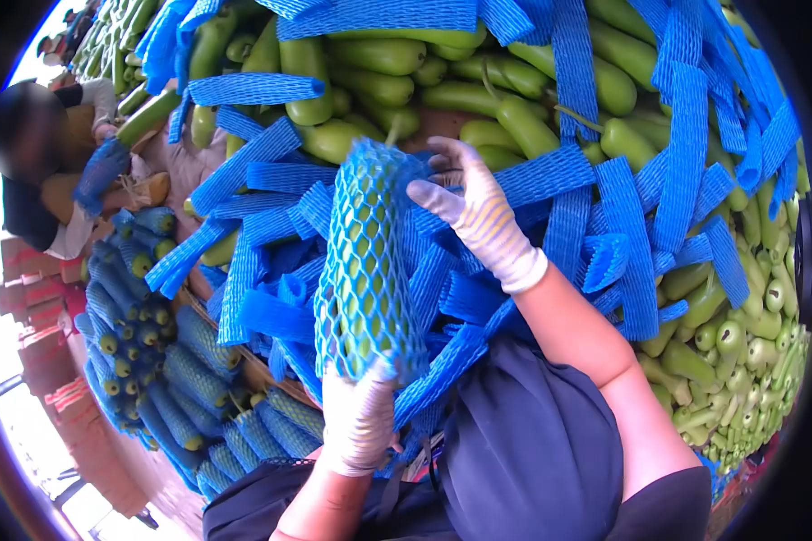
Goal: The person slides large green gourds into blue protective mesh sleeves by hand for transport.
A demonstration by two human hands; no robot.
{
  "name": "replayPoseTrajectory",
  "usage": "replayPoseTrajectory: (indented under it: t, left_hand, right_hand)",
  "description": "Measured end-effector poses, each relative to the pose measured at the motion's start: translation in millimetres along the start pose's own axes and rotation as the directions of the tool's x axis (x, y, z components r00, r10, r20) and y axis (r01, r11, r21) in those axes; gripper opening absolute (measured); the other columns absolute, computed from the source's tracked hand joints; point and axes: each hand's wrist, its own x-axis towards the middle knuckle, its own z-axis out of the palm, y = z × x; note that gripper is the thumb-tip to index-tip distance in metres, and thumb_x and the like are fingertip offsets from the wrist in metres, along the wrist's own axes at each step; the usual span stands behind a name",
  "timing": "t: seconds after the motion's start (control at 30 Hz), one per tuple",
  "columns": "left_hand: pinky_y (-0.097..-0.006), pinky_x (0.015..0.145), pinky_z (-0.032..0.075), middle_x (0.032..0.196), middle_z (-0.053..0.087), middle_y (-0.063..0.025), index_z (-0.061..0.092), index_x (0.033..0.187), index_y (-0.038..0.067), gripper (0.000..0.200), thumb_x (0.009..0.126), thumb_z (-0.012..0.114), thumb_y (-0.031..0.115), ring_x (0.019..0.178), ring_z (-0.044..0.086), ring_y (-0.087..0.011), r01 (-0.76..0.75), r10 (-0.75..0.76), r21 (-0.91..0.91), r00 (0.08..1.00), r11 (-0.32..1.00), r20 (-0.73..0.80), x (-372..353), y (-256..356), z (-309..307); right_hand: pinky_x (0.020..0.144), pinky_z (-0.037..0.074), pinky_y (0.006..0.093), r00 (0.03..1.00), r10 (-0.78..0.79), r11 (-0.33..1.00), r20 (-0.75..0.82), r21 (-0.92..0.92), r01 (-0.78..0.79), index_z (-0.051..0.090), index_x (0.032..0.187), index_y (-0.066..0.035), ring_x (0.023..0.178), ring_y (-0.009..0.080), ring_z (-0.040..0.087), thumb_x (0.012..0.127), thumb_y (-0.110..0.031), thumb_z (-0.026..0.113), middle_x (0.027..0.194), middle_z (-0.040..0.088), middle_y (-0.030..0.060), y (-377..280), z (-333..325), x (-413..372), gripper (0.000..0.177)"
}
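Observation:
A green gourd in a stretched blue foam net [370, 261] stands nearly upright in the middle of the view. My left hand [359, 410], in a whitish striped glove, is wrapped round its lower end. My right hand [483, 203], gloved alike, is beside the top of the net with its fingers apart; it holds nothing that I can make out. Flat blue foam net sleeves [537, 176] lie loose around and under both hands. Bare green gourds [374, 59] are heaped beyond them.
Netted gourds [194, 370] are stacked at the lower left. Another person [68, 171] at the upper left handles a netted gourd [102, 171]. Reddish cartons [50, 365] stand along the left side. More bare gourds [740, 361] are piled at the right.

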Motion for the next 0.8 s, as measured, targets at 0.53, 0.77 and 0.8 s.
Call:
replayPoseTrajectory:
  t: [0.53, 0.77, 0.8]
  left_hand:
    - [-0.0472, 0.108, 0.037, 0.142, 0.045, -0.0173, 0.031, 0.146, 0.004, 0.098, 0.076, 0.074, 0.057, 0.13, 0.046, -0.0314, -0.01, -0.087, 0.251, 0.923, 0.968, 0.375, 54, 97, -98]
    - [-0.0429, 0.091, 0.053, 0.108, 0.065, -0.0151, 0.056, 0.12, -0.002, 0.063, 0.085, 0.068, 0.049, 0.097, 0.065, -0.0276, 0.201, -0.198, 0.015, 0.972, 0.979, -0.127, 25, 140, -250]
    - [-0.0417, 0.087, 0.055, 0.101, 0.068, -0.0135, 0.06, 0.115, 0.0, 0.057, 0.085, 0.069, 0.047, 0.091, 0.067, -0.0256, 0.161, -0.154, 0.014, 0.962, 0.987, -0.226, 29, 142, -281]
  right_hand:
    - [0.111, 0.03, 0.0453, 0.585, 0.02, 0.859, 0.811, 0.285, -0.424, 0.009, 0.154, -0.003, 0.137, 0.0338, 0.035, 0.079, -0.063, 0.068, 0.151, 0.03, 0.0196, -82, 50, -57, 0.114]
    - [0.1, 0.044, 0.0375, 0.714, 0.221, 0.879, 0.665, 0.181, -0.441, 0.041, 0.144, -0.002, 0.115, 0.026, 0.059, 0.074, -0.06, 0.075, 0.131, 0.056, 0.0161, -67, 34, -62, 0.097]
    - [0.099, 0.045, 0.0364, 0.736, 0.234, 0.882, 0.635, 0.181, -0.436, 0.043, 0.142, -0.002, 0.113, 0.0245, 0.06, 0.077, -0.054, 0.075, 0.128, 0.058, 0.0154, -59, 30, -61, 0.089]
